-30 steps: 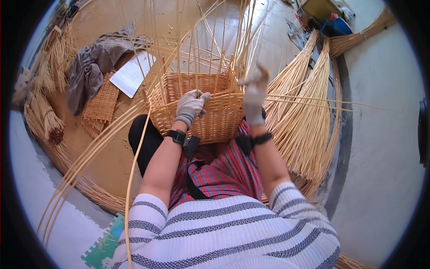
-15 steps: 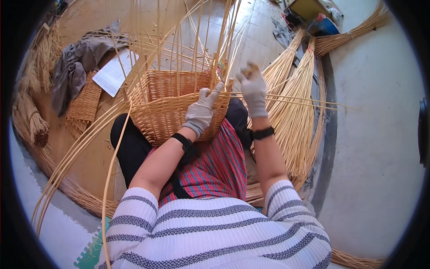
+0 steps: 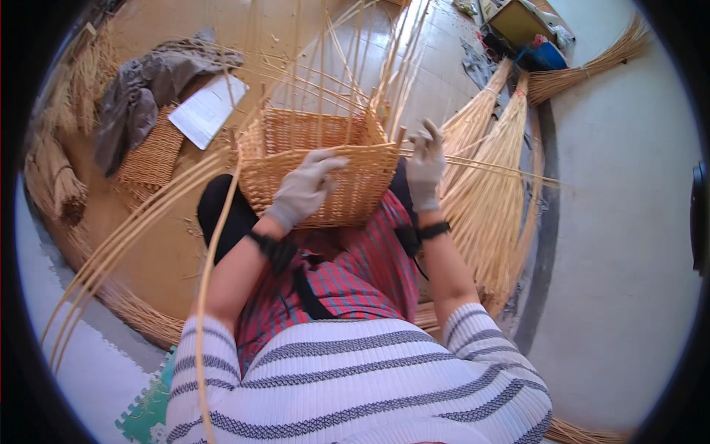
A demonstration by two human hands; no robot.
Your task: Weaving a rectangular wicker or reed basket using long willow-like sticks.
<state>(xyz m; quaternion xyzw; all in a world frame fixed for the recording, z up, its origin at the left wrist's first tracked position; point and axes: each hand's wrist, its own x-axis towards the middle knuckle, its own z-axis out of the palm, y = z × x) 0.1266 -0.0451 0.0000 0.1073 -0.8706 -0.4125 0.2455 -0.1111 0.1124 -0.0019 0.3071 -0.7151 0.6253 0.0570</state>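
Note:
A square woven wicker basket rests on my lap, with tall thin upright rods rising from its rim. My left hand, in a pale glove, lies against the front wall just under the rim, fingers stretched to the right and holding nothing. Beyond the right front corner, my gloved right hand is raised, its fingers apart and slightly bent, with nothing visible in them. Close behind it, several loose rods run out to the right from that corner. Other long rods sweep from the left corner toward me.
Large bundles of pale rods lie on the floor at right, another bundle farther back by a blue container. To the left are a white sheet, a woven panel, a grey cloth and more bundles.
My left hand has slid left along the basket's front, away from the right corner. The right hand has come down a little. In the picture, the basket sits slightly farther right.

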